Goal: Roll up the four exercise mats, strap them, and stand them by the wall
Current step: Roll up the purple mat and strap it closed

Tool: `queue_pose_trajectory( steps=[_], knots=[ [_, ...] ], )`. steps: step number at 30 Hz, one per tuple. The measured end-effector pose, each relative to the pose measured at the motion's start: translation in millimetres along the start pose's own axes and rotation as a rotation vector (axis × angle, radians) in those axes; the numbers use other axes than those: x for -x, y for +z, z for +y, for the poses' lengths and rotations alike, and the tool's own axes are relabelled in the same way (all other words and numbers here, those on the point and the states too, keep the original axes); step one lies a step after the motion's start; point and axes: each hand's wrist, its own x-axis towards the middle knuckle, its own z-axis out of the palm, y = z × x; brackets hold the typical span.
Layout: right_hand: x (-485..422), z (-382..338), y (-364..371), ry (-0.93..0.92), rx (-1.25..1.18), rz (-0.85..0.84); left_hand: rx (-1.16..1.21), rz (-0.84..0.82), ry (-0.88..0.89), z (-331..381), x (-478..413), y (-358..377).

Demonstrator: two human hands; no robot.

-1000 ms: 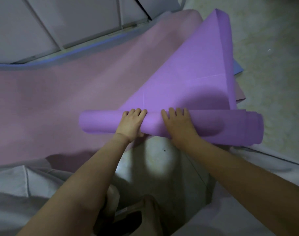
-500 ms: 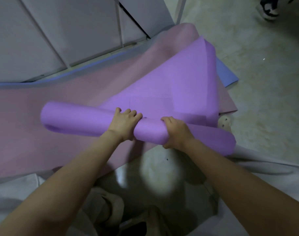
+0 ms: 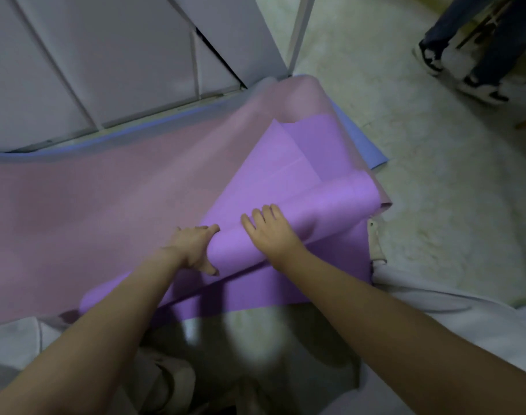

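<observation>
1. Gripped by the left hand (image 3: 193, 246), fingers over and thumb below, is the rolled part of the purple mat (image 3: 324, 205); the right hand (image 3: 270, 232) is pressed flat on the roll, fingers straight.
2. The purple mat is laid across a pink mat (image 3: 106, 199).
3. A blue mat (image 3: 356, 136) is seen beneath the pink one, beside the wall panels (image 3: 106, 55).
4. Another person's shoes (image 3: 483, 89) are seen on the floor (image 3: 450, 190), well apart.

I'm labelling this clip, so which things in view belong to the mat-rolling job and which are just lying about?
Job:
purple mat, partly rolled
left hand, gripping the roll
right hand, pressing flat on it
pink mat underneath
blue mat, edge showing below
panelled wall

Not part of it:
another person's shoes
</observation>
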Motion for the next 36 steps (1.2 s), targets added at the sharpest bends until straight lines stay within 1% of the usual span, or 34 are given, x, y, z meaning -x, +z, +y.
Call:
queue_pose_trajectory(
  steps=[2, 4, 5, 8, 9, 11, 14, 16, 18, 21, 24, 26, 27, 29, 30, 31, 32, 34, 36],
  knots=[
    [0.4, 2.1, -1.4, -0.053, 0.006, -0.027, 0.016, -0.062, 0.016, 2.1, 2.8, 1.1],
    [6.4, 0.8, -19.6, -0.009, 0.029, -0.043, 0.055, -0.107, 0.022, 4.1, 5.1, 5.7],
    [8.9, 1.6, -24.8, -0.016, 0.036, -0.090, 0.085, -0.116, 0.018, 4.8, 6.9, 8.3],
    [5.4, 4.0, -23.6, -0.088, -0.054, -0.229, 0.182, -0.096, 0.003, 6.4, 15.4, 18.3],
    [5.0, 5.7, -25.5, -0.072, -0.075, -0.246, 0.203, -0.065, -0.005, 8.2, 19.2, 24.6],
    [4.0, 6.6, -25.6, -0.062, -0.053, -0.257, 0.246, 0.052, -0.039, 18.4, 29.3, 37.2],
    [-0.7, 3.7, -27.9, -0.055, -0.056, -0.273, 0.215, 0.306, -0.106, 45.8, 41.0, 58.8],
    [-3.6, 3.0, -32.8, -0.088, -0.023, -0.284, 0.237, 0.374, -0.154, 57.7, 40.1, 70.3],
    [-3.8, 4.2, -34.1, -0.119, -0.006, -0.308, 0.258, 0.405, -0.156, 61.3, 36.8, 74.4],
    [-0.9, 7.6, -28.8, -0.128, -0.004, -0.341, 0.267, 0.478, -0.079, 58.7, 31.1, 74.3],
    [2.8, 8.6, -26.2, -0.113, -0.058, -0.373, 0.312, 0.439, -0.061, 54.5, 28.3, 64.4],
    [6.2, 11.7, -26.5, -0.107, -0.080, -0.370, 0.294, 0.393, -0.067, 54.1, 26.4, 54.6],
    [9.5, 12.9, -26.6, -0.114, -0.044, -0.331, 0.278, 0.373, -0.067, 52.8, 23.4, 50.5],
    [14.3, 14.1, -22.5, -0.113, 0.084, -0.110, 0.265, 0.329, -0.059, 46.2, 17.3, 40.5],
    [16.3, 14.2, -17.6, -0.091, 0.108, 0.029, 0.282, 0.316, -0.042, 42.1, 13.6, 35.3],
    [18.5, 14.7, -11.9, -0.073, 0.089, 0.123, 0.311, 0.299, -0.017, 38.1, 9.9, 30.9],
    [19.1, 14.1, -5.9, -0.072, 0.074, 0.157, 0.338, 0.275, 0.010, 34.6, 6.7, 26.8],
    [20.3, 14.9, -1.1, -0.043, 0.129, 0.222, 0.357, 0.220, 0.048, 30.5, 2.5, 20.9],
    [22.7, 19.6, -7.7, -0.059, 0.165, 0.210, 0.357, 0.187, 0.072, 30.6, 1.1, 18.3]
  ],
)
